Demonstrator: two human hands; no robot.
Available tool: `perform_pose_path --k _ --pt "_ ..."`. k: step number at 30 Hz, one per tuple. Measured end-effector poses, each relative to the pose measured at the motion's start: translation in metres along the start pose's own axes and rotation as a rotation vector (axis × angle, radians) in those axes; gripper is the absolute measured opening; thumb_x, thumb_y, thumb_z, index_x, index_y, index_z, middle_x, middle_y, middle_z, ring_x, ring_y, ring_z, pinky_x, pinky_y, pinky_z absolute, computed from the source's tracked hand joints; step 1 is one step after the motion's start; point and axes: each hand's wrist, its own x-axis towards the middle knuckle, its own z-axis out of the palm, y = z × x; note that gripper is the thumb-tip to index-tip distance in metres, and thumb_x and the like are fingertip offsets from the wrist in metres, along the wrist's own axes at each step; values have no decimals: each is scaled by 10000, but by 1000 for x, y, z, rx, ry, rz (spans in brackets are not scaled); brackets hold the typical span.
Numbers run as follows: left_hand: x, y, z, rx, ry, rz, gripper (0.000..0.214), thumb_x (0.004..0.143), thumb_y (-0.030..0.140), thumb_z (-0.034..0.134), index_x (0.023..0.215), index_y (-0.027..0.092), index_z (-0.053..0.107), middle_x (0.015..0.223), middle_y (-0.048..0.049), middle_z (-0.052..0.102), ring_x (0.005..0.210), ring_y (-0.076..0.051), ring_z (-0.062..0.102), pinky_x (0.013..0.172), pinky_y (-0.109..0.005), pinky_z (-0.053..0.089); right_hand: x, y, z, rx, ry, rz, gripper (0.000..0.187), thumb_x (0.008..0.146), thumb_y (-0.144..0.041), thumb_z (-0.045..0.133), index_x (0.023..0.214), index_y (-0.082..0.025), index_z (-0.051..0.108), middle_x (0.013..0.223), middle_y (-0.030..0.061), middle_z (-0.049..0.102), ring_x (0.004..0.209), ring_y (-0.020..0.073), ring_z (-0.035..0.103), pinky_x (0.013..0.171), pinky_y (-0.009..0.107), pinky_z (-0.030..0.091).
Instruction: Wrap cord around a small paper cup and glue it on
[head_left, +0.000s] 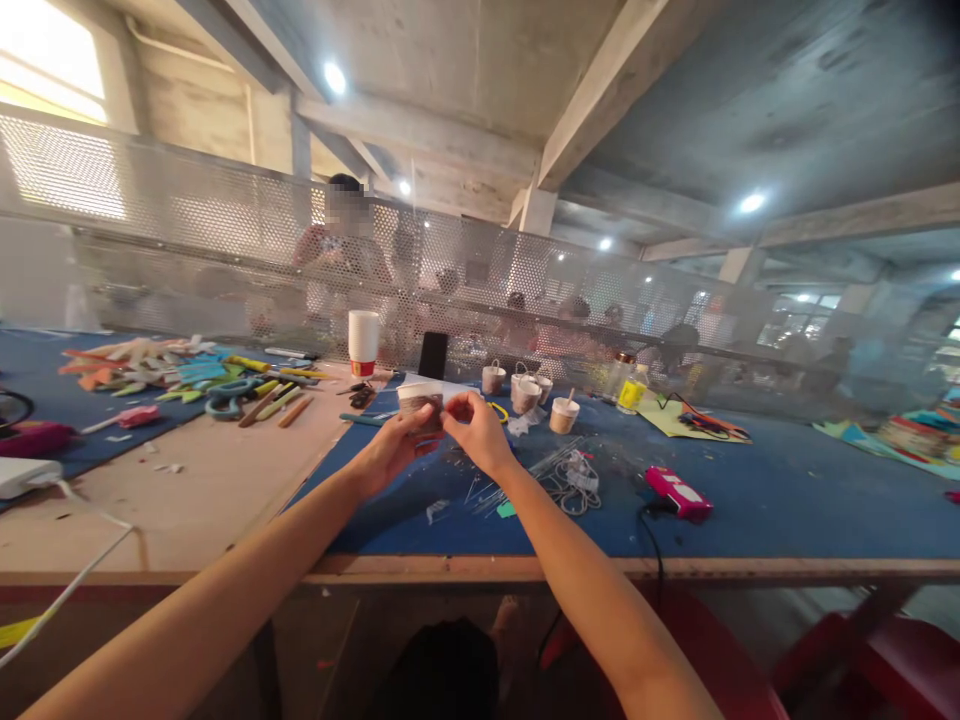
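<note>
- The cup (417, 401) is up in front of me, above the near middle of the blue mat (450, 535).
- My left hand (399, 442) grasps it from the left and below, thumb on its side.
- My right hand (478, 432) is at the cup's right side, thumb and fingertips drawn together; I cannot tell whether they pinch anything.
- Just behind the cup, a black phone (433, 354) stands tilted.
- To its left, a white paper cup (364, 335) stands upside down.
- To the right, near my right hand, are several handled cups (527, 396) and a cup with a stick (564, 416).
- Nearer me lies a tangle of cord (580, 484).
- Farther right lies a pink box (678, 494) with a black cable.
- Far left are scissors (231, 396).
- Beyond the table, a person (345, 245) is behind a mesh screen (225, 225).
</note>
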Motion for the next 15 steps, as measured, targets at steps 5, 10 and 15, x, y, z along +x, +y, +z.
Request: perform_pose_path --k 5,10,15 --pt "-2 2 1 21 14 6 278 822 322 782 1043 154 769 953 -80 783 819 -192 697 731 -279 528 -2 -3 -8 -44 18 -19 57 844 -248 669 869 -202 645 831 18 725 795 171 690 826 288 546" --pt "-5 4 4 53 29 7 318 821 306 775 1099 152 764 1007 -98 788 813 -196 698 747 -295 532 -1 -4 -10 102 66 -4 189 884 -390 648 854 -204 638 856 29 736 819 185 702 808 289 543" --pt "-7 3 5 73 9 19 339 828 311 764 1128 156 760 1052 -105 782 824 -196 693 756 -303 534 0 -2 -11 250 69 15 220 899 -426 625 873 -208 620 800 18 729 785 188 706 778 293 532"
